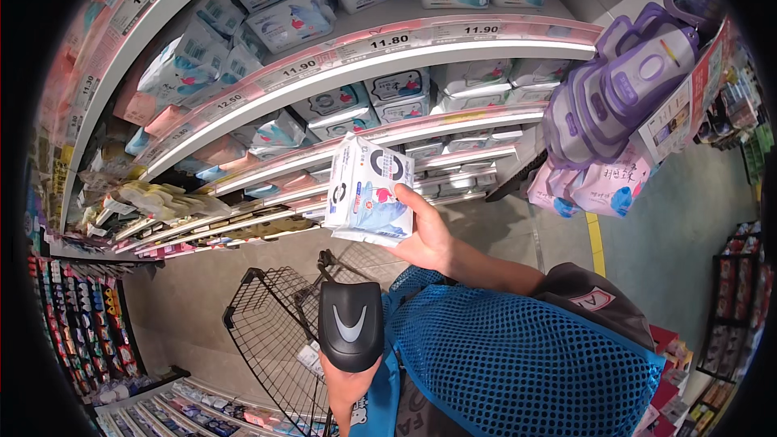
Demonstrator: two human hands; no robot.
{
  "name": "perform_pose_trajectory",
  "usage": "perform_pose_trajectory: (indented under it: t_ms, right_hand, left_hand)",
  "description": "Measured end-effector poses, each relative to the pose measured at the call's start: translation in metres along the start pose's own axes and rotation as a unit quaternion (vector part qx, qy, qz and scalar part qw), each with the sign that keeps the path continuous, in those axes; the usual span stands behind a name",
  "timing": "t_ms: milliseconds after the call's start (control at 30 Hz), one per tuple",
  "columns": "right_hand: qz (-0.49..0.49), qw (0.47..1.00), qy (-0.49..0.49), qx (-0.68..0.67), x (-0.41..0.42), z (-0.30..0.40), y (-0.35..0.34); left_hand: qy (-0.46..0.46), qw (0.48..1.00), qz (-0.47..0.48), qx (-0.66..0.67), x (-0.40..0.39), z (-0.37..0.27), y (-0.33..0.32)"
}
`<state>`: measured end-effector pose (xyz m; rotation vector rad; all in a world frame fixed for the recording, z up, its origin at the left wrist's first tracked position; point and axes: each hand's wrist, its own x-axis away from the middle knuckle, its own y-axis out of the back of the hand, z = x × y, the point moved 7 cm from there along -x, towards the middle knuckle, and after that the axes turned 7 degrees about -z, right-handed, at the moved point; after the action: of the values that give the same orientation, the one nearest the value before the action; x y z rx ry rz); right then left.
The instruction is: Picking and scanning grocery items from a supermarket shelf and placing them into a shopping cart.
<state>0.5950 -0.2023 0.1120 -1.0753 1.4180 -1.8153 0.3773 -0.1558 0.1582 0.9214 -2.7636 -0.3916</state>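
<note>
My right hand [428, 233] holds a white soft-plastic pack of sanitary pads [371, 194], its thumb across the printed front and its other fingers hidden behind. The pack bears writing, a dark ring and a blue and red picture, and is held tilted in front of the shelves. Lower down, my left hand [351, 385] is closed around a black handheld barcode scanner [350, 328] with a grey curved mark. The scanner's head covers most of the fingers. Beside the scanner stands a black wire shopping cart [267, 315], partly hidden by it.
Store shelves [388, 51] with price strips hold several similar packs [291, 18]. Purple pad-shaped display pieces [625, 85] and pink bags [607, 185] hang at the shelf end. A white item [311, 358] shows at the cart. More stocked racks [85, 315] stand at lower left.
</note>
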Motion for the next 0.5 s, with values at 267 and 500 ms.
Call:
perform_pose_trajectory:
  t_ms: [267, 500]
  right_hand:
    - [-0.029, 0.993, -0.118, -0.007, 0.016, -0.003, -0.017]
    - [-0.007, 0.986, -0.165, 0.006, 0.015, -0.014, -0.018]
  left_hand:
    - [-0.043, 0.998, 0.035, -0.042, -0.013, -0.036, -0.012]
    - [-0.1, 0.993, 0.051, -0.039, -0.022, -0.063, -0.025]
